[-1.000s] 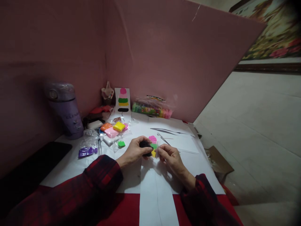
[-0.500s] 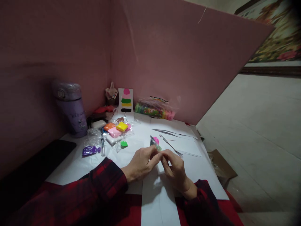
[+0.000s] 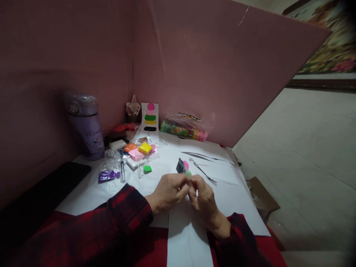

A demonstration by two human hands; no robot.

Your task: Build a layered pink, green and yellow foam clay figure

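My left hand [image 3: 170, 191] and my right hand [image 3: 205, 200] meet over the white paper, fingertips pinched together and touching. Whatever they pinch is hidden by the fingers. Just beyond the fingertips show a dark crumpled packet [image 3: 180, 165], a bright pink lump [image 3: 186, 164] and a pale green lump [image 3: 188, 173]. I cannot tell whether these are held or lie on the paper. To the right of them lies a slim metal fork [image 3: 204, 172]. A long folded white paper strip [image 3: 189, 237] runs beneath both hands toward me.
At the left are clay packets, among them yellow [image 3: 145, 148] and purple [image 3: 108, 176], a green piece [image 3: 147, 168], a purple bottle [image 3: 86, 128] and a dark flat object [image 3: 47, 189]. A colour-swatch card [image 3: 150, 135] and a bag of colourful sticks [image 3: 183, 129] stand at the back.
The fingertips have shifted slightly, with both hands still pinched together. More of the dark packet shows beyond them. The whole view has moved a little.
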